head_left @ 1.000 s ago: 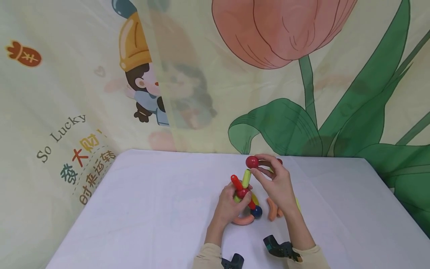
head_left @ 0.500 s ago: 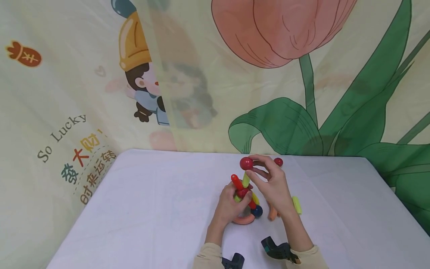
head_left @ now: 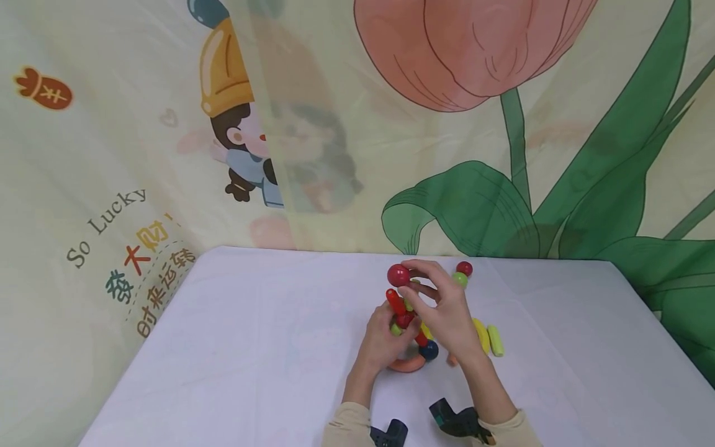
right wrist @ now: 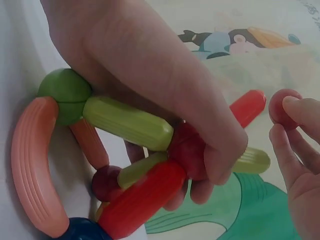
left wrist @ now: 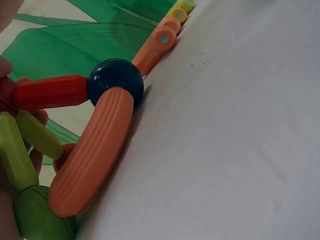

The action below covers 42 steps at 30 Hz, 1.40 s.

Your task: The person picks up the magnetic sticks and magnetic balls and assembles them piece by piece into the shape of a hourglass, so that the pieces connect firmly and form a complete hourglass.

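Sleeves enter at six o'clock; past them a curved salmon rod rests on the worktop, bowed towards six, seemingly a base for the pieces above. Its end meets a navy ball; at three o'clock from that lie a yellow curved rod and a pale-green stick. The left hand is curled round the red hub ball — probably to brace everything from the middle. A lower red rod runs from hub to navy ball at five o'clock; the upper red rod points its long axis to eleven, and a lime rod just past twelve. The right hand pinches a loose red ball near their free ends, at twelve from the hub — its nine-o'clock side bare, perhaps to keep fingertips out of the way. Farther off, towards two, a far red ball touches a green ball.
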Each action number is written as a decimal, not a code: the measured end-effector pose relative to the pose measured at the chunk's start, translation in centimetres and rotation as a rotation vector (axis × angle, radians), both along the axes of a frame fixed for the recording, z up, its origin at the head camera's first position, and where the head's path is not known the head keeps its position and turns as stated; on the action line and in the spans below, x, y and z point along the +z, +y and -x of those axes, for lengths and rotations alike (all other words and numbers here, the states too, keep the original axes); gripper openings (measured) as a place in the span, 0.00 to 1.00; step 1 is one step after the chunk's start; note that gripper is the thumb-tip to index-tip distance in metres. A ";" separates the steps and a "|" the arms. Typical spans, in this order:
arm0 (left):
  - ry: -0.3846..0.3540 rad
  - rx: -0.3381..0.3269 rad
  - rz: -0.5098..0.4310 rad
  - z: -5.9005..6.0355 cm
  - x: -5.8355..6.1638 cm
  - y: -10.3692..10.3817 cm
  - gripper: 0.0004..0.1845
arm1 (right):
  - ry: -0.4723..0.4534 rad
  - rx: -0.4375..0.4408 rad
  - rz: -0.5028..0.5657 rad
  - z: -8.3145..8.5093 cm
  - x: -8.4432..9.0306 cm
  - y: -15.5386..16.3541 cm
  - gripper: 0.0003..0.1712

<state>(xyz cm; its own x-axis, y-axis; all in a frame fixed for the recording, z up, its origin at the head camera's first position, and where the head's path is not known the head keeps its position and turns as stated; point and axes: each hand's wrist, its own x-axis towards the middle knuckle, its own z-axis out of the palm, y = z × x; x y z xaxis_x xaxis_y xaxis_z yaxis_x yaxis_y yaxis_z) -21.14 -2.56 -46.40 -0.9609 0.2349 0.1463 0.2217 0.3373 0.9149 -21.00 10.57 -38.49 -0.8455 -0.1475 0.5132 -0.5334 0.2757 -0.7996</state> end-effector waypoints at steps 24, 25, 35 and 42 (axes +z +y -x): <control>0.029 0.010 0.025 0.0 0.0 -0.1 0.23 | 0.075 0.009 -0.169 -0.2 -0.6 -1.1 0.29; 0.033 0.009 0.023 0.0 0.0 -0.1 0.22 | 0.074 0.009 -0.170 -0.2 -0.6 -1.1 0.29; 0.045 -0.001 0.015 0.1 0.0 0.0 0.19 | 0.087 0.002 -0.198 -0.1 -0.5 -1.0 0.28; 0.047 -0.004 0.014 0.1 0.0 0.0 0.17 | 0.091 -0.003 -0.195 -0.1 -0.5 -0.9 0.28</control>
<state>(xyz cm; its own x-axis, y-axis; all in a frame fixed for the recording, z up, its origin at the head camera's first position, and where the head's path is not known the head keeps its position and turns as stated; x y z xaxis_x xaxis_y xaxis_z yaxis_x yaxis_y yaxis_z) -21.22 -2.58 -46.36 -0.9521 0.2409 0.1883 0.2661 0.3492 0.8985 -20.92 9.71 -39.01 -0.7978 -0.2494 0.5490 -0.5997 0.4223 -0.6797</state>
